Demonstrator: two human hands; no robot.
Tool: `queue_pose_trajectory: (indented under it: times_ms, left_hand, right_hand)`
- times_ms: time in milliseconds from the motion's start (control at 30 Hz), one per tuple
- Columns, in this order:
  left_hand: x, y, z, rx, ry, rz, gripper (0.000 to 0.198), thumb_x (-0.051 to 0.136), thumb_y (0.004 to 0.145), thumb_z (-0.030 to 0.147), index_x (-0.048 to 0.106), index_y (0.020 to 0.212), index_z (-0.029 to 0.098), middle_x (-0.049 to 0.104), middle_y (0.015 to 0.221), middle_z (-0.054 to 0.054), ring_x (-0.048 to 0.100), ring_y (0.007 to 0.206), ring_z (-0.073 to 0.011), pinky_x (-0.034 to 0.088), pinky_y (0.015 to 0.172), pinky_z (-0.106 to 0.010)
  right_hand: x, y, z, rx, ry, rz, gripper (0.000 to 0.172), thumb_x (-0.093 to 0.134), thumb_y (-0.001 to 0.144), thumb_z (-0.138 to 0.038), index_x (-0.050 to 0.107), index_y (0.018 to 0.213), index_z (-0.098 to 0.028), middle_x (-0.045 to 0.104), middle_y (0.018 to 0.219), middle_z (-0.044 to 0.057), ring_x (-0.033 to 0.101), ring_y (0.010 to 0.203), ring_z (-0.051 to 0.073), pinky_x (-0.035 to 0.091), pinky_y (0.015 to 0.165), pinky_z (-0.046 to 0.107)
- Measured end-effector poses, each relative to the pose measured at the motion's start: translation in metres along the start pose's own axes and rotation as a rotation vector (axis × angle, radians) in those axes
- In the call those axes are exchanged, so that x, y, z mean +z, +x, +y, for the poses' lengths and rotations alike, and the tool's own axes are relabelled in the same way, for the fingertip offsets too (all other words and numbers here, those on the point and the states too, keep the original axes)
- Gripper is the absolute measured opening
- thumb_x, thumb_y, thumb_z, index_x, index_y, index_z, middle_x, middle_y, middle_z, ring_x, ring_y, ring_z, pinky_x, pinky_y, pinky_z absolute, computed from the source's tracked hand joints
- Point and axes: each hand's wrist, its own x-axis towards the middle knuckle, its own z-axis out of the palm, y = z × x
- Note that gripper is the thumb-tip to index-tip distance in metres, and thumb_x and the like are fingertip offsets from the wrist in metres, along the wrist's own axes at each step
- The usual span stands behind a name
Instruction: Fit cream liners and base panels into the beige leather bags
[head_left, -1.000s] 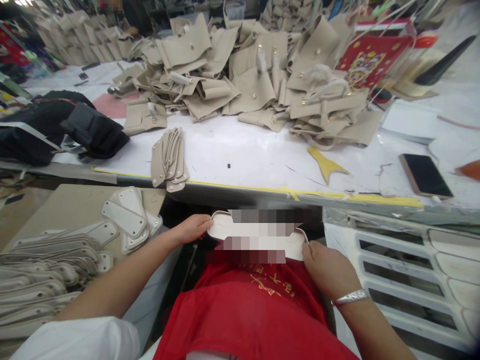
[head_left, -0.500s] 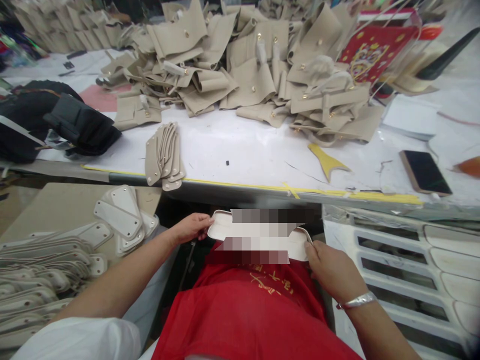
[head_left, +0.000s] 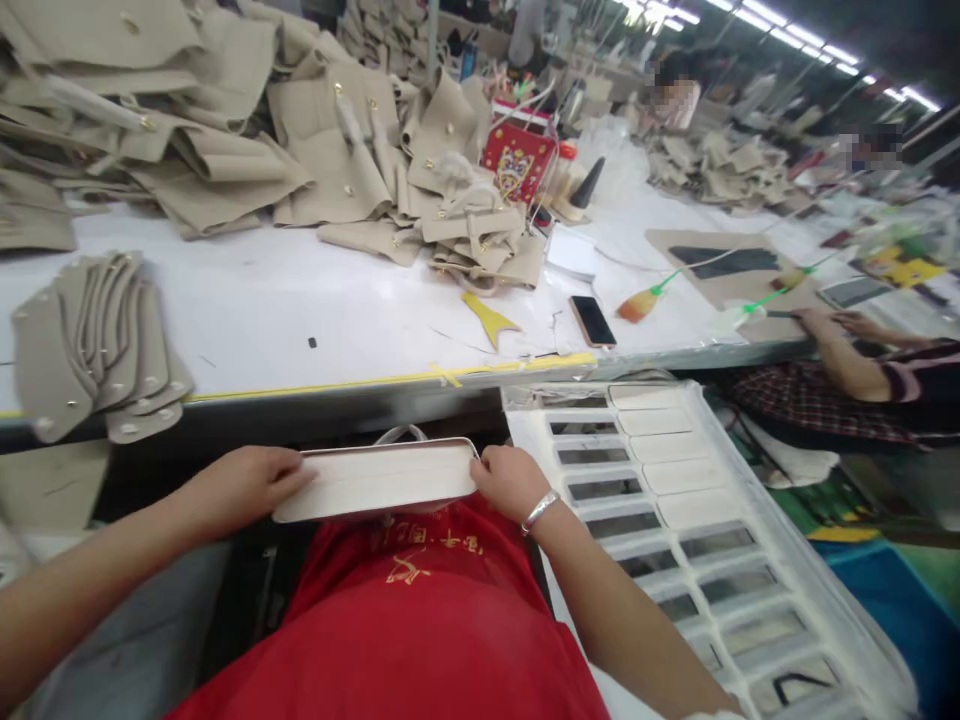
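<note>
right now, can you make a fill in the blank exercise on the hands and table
Besides the right hand, the white piece is held by the ____ hand.
The bracelet is coloured ____.
The cloth with gold writing is coloured ____.
In this view, the phone lies to the ____ of the yellow scrap.

Missing words: left; silver; red; right

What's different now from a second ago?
The head view has swung right, bringing a co-worker's forearm into sight. Nothing was taken up or let go: left hand and right hand still hold the white rimmed panel by its ends. Smartphone and yellow scrap stay put on the table.
</note>
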Motion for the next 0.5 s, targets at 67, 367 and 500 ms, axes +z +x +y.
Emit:
queue_pose_trajectory:
  times_ms: [67,367,500]
  left_hand:
    - [0.017,0.004,0.037,0.244,0.192,0.133,0.035,0.039,0.085,0.042,0.056,0.067,0.017,0.059,0.070,-0.005,0.055,0.063,-0.0173,0.043,0.059,-0.028]
    - [0.097,0.045,0.101,0.668,0.363,0.055,0.040,0.038,0.089,0.027,0.047,0.127,0.018,0.047,0.134,-0.011,0.059,0.100,-0.0243,0.049,0.077,-0.033]
    - [0.093,0.043,0.096,0.647,0.248,0.039,0.040,0.045,0.087,0.030,0.050,0.125,0.020,0.049,0.131,-0.013,0.059,0.099,-0.0228,0.049,0.079,-0.031]
  right_hand:
    - [0.003,-0.001,-0.002,0.028,-0.019,0.013,0.037,0.035,0.087,-0.031,0.065,0.075,-0.013,0.068,0.079,0.013,0.064,0.075,0.022,0.040,0.065,0.028]
    - [0.018,-0.003,-0.007,0.046,-0.064,0.101,0.034,0.031,0.090,-0.028,0.061,0.082,-0.012,0.067,0.074,0.015,0.065,0.071,0.026,0.045,0.062,0.032]
    - [0.019,-0.002,-0.010,0.047,-0.072,0.094,0.033,0.030,0.091,-0.028,0.059,0.084,-0.013,0.066,0.073,0.015,0.065,0.069,0.027,0.044,0.060,0.032]
